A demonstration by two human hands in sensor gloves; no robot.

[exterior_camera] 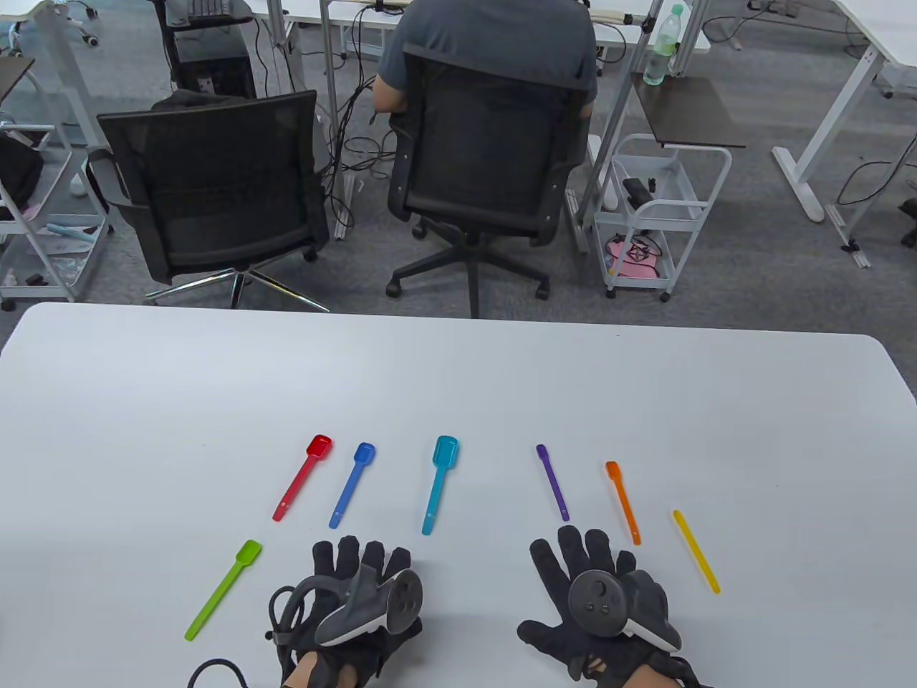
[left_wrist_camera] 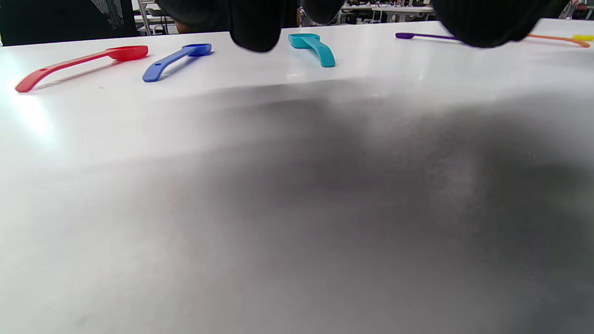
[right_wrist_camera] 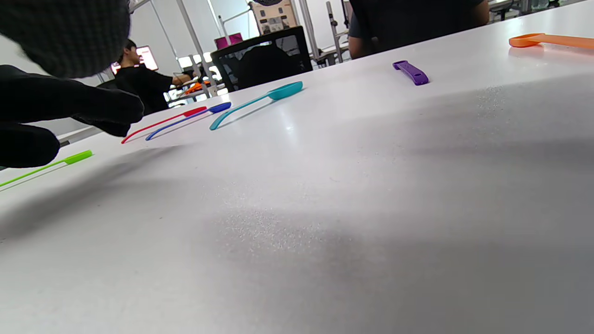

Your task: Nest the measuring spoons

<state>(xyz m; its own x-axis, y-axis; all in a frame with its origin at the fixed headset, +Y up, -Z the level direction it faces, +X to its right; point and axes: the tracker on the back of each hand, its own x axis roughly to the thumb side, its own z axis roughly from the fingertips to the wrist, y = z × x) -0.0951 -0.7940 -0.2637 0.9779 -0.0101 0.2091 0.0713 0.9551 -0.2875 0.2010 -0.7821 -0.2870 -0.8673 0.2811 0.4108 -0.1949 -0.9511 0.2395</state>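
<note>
Several measuring spoons lie apart on the white table (exterior_camera: pixel 458 380): green (exterior_camera: pixel 223 590), red (exterior_camera: pixel 302 477), blue (exterior_camera: pixel 352 484), teal (exterior_camera: pixel 439 482), purple (exterior_camera: pixel 552 481), orange (exterior_camera: pixel 622 500) and yellow (exterior_camera: pixel 695 550). My left hand (exterior_camera: pixel 356 566) rests flat on the table near its front edge, below the blue and teal spoons, holding nothing. My right hand (exterior_camera: pixel 584 566) rests flat with fingers spread, below the purple and orange spoons, holding nothing. The left wrist view shows the red (left_wrist_camera: pixel 79 62), blue (left_wrist_camera: pixel 174 59) and teal (left_wrist_camera: pixel 315 48) spoons ahead of my fingertips (left_wrist_camera: pixel 255 28).
Beyond the table's far edge stand two black office chairs (exterior_camera: pixel 215 179), one with a seated person (exterior_camera: pixel 494 50), and a white trolley (exterior_camera: pixel 659 215).
</note>
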